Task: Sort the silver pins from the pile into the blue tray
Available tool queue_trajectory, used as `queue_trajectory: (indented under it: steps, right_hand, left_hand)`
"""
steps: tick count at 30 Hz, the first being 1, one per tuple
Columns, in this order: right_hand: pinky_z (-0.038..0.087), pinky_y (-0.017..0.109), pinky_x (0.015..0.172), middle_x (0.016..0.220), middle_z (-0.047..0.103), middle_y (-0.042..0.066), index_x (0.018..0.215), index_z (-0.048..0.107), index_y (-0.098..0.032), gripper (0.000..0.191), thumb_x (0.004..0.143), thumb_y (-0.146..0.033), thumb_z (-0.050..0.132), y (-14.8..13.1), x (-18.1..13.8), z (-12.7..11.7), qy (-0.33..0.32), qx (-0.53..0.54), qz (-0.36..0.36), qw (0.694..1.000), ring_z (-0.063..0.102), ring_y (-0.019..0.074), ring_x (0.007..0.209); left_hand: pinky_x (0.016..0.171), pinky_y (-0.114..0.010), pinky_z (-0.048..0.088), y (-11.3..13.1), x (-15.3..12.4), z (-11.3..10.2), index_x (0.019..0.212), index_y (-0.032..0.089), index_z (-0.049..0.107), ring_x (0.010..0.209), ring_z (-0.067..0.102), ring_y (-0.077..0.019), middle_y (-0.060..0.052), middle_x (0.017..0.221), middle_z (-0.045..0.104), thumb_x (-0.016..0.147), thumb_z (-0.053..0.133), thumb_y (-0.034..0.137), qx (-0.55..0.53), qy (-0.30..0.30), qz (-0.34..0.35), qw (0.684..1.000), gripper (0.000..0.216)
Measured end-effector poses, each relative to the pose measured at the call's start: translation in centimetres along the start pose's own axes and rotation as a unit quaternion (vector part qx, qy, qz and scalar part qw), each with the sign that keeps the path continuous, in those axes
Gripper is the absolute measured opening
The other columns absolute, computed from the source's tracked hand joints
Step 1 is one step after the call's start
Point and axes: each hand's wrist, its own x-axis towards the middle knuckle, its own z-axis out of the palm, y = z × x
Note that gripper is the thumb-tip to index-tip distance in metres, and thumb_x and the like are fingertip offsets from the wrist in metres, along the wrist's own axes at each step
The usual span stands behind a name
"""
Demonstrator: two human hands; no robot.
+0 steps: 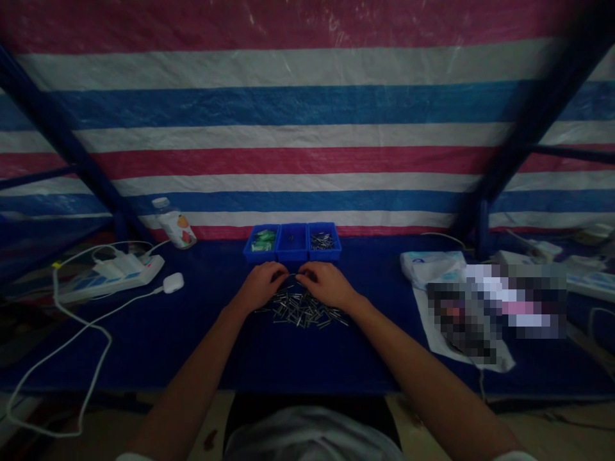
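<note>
My left hand point(266, 282) and my right hand point(325, 282) face each other over a pile of small thin metal pins point(303, 312) on the blue table. Thumb and fingers are pinched together on both hands. A thin, pale sliver, too small to name, shows between the two sets of fingertips. Just beyond the hands stand three joined blue bins. The left bin point(248, 246) contains small green and whitish pieces, the middle bin point(293, 238) a few tiny bits, and the right bin point(338, 244) more metal pins.
A white power strip point(139, 271), a white earbud case point(173, 283) with a cable and a leaning bottle point(175, 224) are on the left. At right lie a plastic packet point(430, 266) and blurred-out items on paper. Blue frame posts and a striped sheet point(307, 115) bound the back.
</note>
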Motion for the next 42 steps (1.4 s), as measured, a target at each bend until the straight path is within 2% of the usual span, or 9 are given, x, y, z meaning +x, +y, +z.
queue_trajectory:
  steps: [4, 10, 14, 19, 28, 31, 35, 38, 42]
  right_hand:
    - [0.033, 0.025, 0.059, 0.075, 0.066, 0.002, 0.083, 0.066, -0.019, 0.038, 0.095, -0.047, 0.043, -0.3, 0.2, 0.3, 0.025, 0.028, 0.032, 0.999, 0.055, 0.0130, 0.065]
    - [0.028, 0.024, 0.054, 0.059, 0.054, -0.002, 0.067, 0.057, -0.017, 0.035, 0.092, -0.039, 0.048, -0.5, 0.4, 0.5, 0.041, 0.104, 0.052, 0.992, 0.045, 0.0104, 0.056]
    - [0.034, 0.024, 0.057, 0.064, 0.056, -0.001, 0.072, 0.060, -0.016, 0.028, 0.089, -0.037, 0.054, -0.4, 0.7, 0.7, 0.049, 0.206, 0.076, 0.974, 0.047, 0.0107, 0.060]
    - [0.042, 0.024, 0.064, 0.073, 0.063, 0.001, 0.085, 0.065, -0.016, 0.014, 0.085, -0.028, 0.058, 0.3, 1.0, 1.1, 0.031, 0.309, 0.068, 0.948, 0.055, 0.0114, 0.066]
    - [0.041, 0.024, 0.061, 0.072, 0.062, 0.001, 0.082, 0.065, -0.016, 0.014, 0.082, -0.028, 0.057, 0.0, 0.9, 1.3, 0.034, 0.316, 0.077, 0.945, 0.054, 0.0114, 0.064]
    - [0.038, 0.023, 0.057, 0.065, 0.059, -0.002, 0.076, 0.063, -0.017, 0.011, 0.079, -0.025, 0.056, 0.0, 1.0, 1.0, 0.035, 0.332, 0.086, 0.939, 0.052, 0.0105, 0.058]
    - [0.034, 0.023, 0.051, 0.051, 0.050, -0.004, 0.060, 0.054, -0.017, 0.026, 0.080, -0.034, 0.054, 0.5, 1.3, 0.8, 0.045, 0.373, 0.137, 0.916, 0.045, 0.0094, 0.048]
    - [0.031, 0.023, 0.049, 0.046, 0.047, -0.004, 0.054, 0.050, -0.018, 0.032, 0.078, -0.038, 0.056, 0.7, 1.3, 0.7, 0.037, 0.397, 0.172, 0.901, 0.042, 0.0090, 0.045]
    - [0.031, 0.023, 0.048, 0.046, 0.046, -0.004, 0.053, 0.049, -0.017, 0.032, 0.077, -0.037, 0.058, 0.4, 1.3, 0.8, 0.019, 0.428, 0.197, 0.882, 0.042, 0.0079, 0.043]
  left_hand:
    - [0.074, -0.030, 0.048, 1.3, 0.0, 0.1, 0.088, 0.021, 0.070, 0.077, 0.064, -0.0182, -0.003, 0.085, 0.072, 0.086, 0.057, 0.034, -0.076, 0.040, -0.010, 0.996, 0.019]
    - [0.069, -0.029, 0.048, 2.4, -0.1, 0.3, 0.085, 0.021, 0.070, 0.075, 0.064, -0.0172, -0.003, 0.083, 0.072, 0.082, 0.063, 0.034, -0.105, 0.092, -0.009, 0.990, 0.015]
    - [0.064, -0.028, 0.046, 2.4, -0.1, 0.3, 0.083, 0.020, 0.069, 0.068, 0.060, -0.0154, -0.001, 0.076, 0.069, 0.079, 0.067, 0.032, -0.113, 0.125, -0.003, 0.986, 0.012]
    - [0.061, -0.027, 0.043, 2.4, -0.1, 0.1, 0.081, 0.019, 0.069, 0.064, 0.056, -0.0142, -0.001, 0.071, 0.066, 0.078, 0.069, 0.032, -0.116, 0.165, 0.001, 0.979, 0.013]
    - [0.061, -0.026, 0.044, 2.3, -0.2, 0.1, 0.080, 0.019, 0.069, 0.064, 0.056, -0.0142, -0.002, 0.073, 0.067, 0.079, 0.067, 0.031, -0.119, 0.140, -0.002, 0.983, 0.012]
    - [0.061, -0.026, 0.044, 2.4, -0.3, 0.1, 0.088, 0.018, 0.068, 0.064, 0.056, -0.0138, -0.002, 0.074, 0.067, 0.075, 0.070, 0.035, -0.143, 0.141, -0.014, 0.980, 0.021]
    - [0.063, -0.027, 0.045, 2.1, -0.6, -0.4, 0.107, 0.015, 0.063, 0.067, 0.057, -0.0142, -0.004, 0.080, 0.065, 0.086, 0.055, 0.045, -0.195, 0.144, 0.008, 0.970, 0.037]
    - [0.063, -0.028, 0.045, 1.5, -0.7, -0.8, 0.107, 0.013, 0.064, 0.066, 0.056, -0.0142, -0.005, 0.079, 0.063, 0.094, 0.038, 0.048, -0.209, 0.160, 0.015, 0.965, 0.045]
    - [0.062, -0.027, 0.045, 0.6, -0.8, -1.1, 0.100, 0.014, 0.066, 0.064, 0.056, -0.0145, -0.004, 0.074, 0.063, 0.094, 0.035, 0.050, -0.182, 0.172, -0.010, 0.968, 0.048]
